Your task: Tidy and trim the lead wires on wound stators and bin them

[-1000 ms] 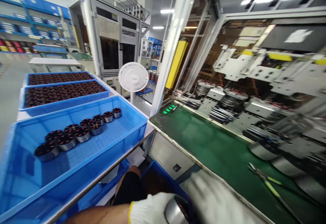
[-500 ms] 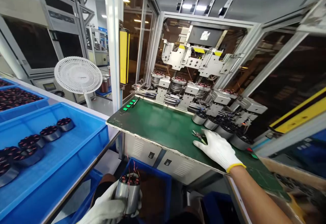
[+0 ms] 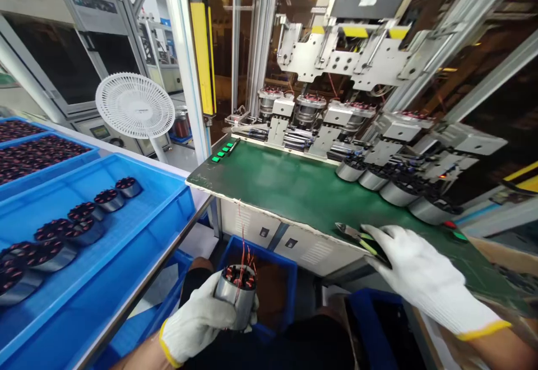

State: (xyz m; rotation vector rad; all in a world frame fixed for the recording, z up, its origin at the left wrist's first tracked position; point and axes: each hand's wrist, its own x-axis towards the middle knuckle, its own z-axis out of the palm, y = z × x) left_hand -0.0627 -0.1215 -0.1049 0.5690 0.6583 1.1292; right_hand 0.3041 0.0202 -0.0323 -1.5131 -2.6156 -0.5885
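Note:
My left hand [image 3: 205, 314], in a white glove with a yellow cuff, is wrapped round a motor stator [image 3: 236, 303]. Its steel body is upright, and loose copper wires rise from the wound top. Over the front edge of the green worktop, my gloved right hand [image 3: 414, 266] has its thumb and fingers about the handles of cutting pliers [image 3: 355, 235]. The pliers' green grips show partly, and their jaws point left. Beyond this hand, several stators [image 3: 399, 192] stand in a row along the worktop [image 3: 269, 182].
To the left is a blue crate [image 3: 138, 224] with several stators in it; fuller crates [image 3: 46, 160] lie behind. A white fan [image 3: 134, 106] stands farther back. The winding machine [image 3: 336, 61] rises behind the worktop. Below, between worktop and lap, sits a blue bin [image 3: 288, 291].
My right hand has drawn the pliers from the worktop toward its front edge. My left hand has lifted the stator a little. The view has shifted closer to the machine.

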